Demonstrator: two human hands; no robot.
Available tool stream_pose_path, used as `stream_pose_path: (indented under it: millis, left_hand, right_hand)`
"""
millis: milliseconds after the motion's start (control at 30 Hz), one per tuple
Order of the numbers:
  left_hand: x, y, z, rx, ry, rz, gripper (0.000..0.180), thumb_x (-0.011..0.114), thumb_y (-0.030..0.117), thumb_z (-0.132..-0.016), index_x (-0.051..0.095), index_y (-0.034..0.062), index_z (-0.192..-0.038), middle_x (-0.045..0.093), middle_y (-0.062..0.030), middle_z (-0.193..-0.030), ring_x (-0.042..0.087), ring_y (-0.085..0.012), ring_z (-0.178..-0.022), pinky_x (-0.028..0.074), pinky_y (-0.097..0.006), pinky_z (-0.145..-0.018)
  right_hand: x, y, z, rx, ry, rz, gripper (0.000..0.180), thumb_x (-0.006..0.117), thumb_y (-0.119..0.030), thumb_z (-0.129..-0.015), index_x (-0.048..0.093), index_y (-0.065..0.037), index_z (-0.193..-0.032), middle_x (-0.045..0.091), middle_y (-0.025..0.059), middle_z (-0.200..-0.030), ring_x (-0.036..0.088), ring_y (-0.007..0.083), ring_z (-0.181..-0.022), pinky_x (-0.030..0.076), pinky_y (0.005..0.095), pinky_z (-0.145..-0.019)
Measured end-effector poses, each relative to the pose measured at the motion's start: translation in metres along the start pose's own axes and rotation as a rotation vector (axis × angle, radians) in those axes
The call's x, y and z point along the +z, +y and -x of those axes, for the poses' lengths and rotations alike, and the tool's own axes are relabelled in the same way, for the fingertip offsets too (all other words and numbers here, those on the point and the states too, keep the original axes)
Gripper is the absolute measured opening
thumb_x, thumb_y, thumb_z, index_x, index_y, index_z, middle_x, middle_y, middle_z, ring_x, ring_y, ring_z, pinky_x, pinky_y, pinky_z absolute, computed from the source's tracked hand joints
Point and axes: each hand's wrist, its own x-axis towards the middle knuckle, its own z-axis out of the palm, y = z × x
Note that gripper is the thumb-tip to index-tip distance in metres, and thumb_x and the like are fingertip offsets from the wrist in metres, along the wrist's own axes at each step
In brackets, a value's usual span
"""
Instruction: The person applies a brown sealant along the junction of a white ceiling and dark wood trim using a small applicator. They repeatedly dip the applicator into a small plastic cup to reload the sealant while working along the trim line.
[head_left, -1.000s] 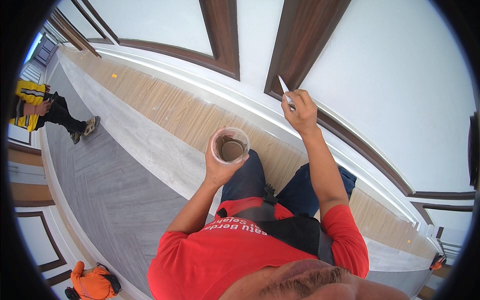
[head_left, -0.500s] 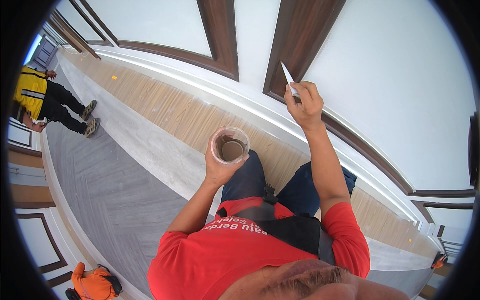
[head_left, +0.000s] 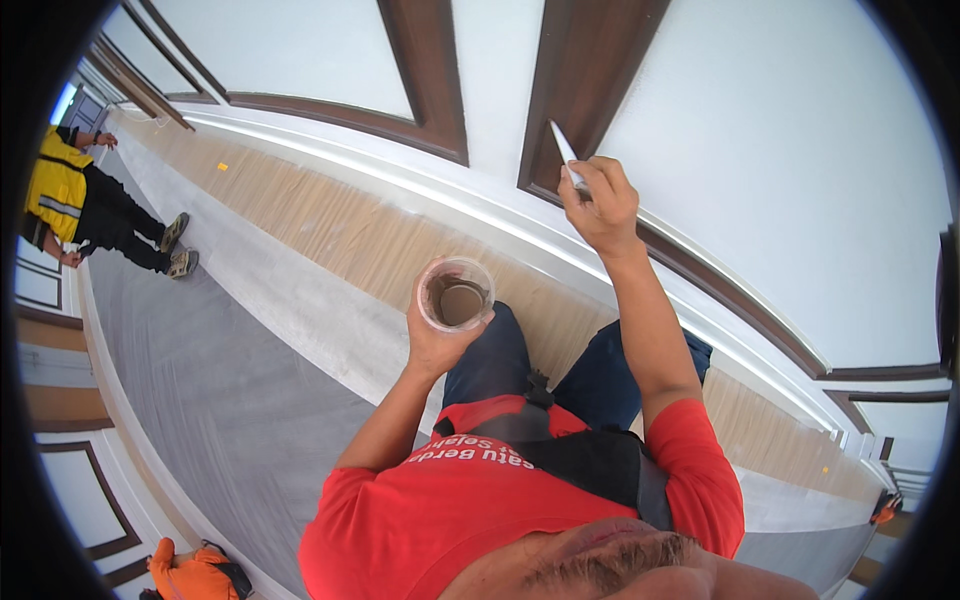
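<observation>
Clear plastic cup [head_left: 456,294] holding a brown liquid sits upright in the left hand [head_left: 437,335], whose fingers wrap closed around its side, raised in front of the red shirt [head_left: 470,510]. Farther out, the right hand [head_left: 600,205] is pinched shut on a thin white tool [head_left: 565,152], its tip against the dark brown wooden wall trim [head_left: 585,75]. Far left, a person in a yellow vest [head_left: 60,185] stands on the grey floor [head_left: 190,380].
</observation>
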Motion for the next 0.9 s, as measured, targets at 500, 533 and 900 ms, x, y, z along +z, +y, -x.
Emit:
stream_pose_path:
  millis: [500,533,900]
  left_hand:
    - [0.002,-0.009,0.005,-0.009,0.001,-0.054,0.08,0.09,0.003,-0.072,0.051,0.0014,-0.141,0.061,-0.0098,-0.132,0.059,-0.0221,-0.121,0.046,-0.037,-0.107]
    - [0.003,-0.012,0.004,-0.021,0.023,-0.109,0.087,0.091,0.001,-0.069,0.047,0.0009,-0.145,0.059,-0.0109,-0.135,0.058,-0.0234,-0.123,0.046,-0.039,-0.108]
    - [0.017,-0.02,0.004,-0.014,-0.053,-0.157,0.083,0.086,0.007,-0.077,0.046,-0.0019,-0.148,0.056,-0.013,-0.143,0.053,-0.0256,-0.131,0.04,-0.041,-0.114]
  right_hand:
    - [-0.021,-0.004,0.055,0.157,0.055,0.013,0.021,0.08,-0.003,-0.078,0.069,-0.004,-0.096,0.068,0.0118,-0.089,0.068,0.0266,-0.07,0.055,0.0348,-0.057]
    - [-0.025,-0.004,0.056,0.157,0.081,0.009,0.021,0.08,-0.003,-0.079,0.069,-0.002,-0.096,0.069,0.0129,-0.088,0.068,0.0268,-0.07,0.055,0.0345,-0.058]
    - [-0.049,-0.042,0.083,0.643,0.136,-0.43,0.012,0.07,-0.003,-0.09,0.071,-0.004,-0.102,0.067,0.0092,-0.085,0.059,0.0161,-0.063,0.047,0.0295,-0.055]
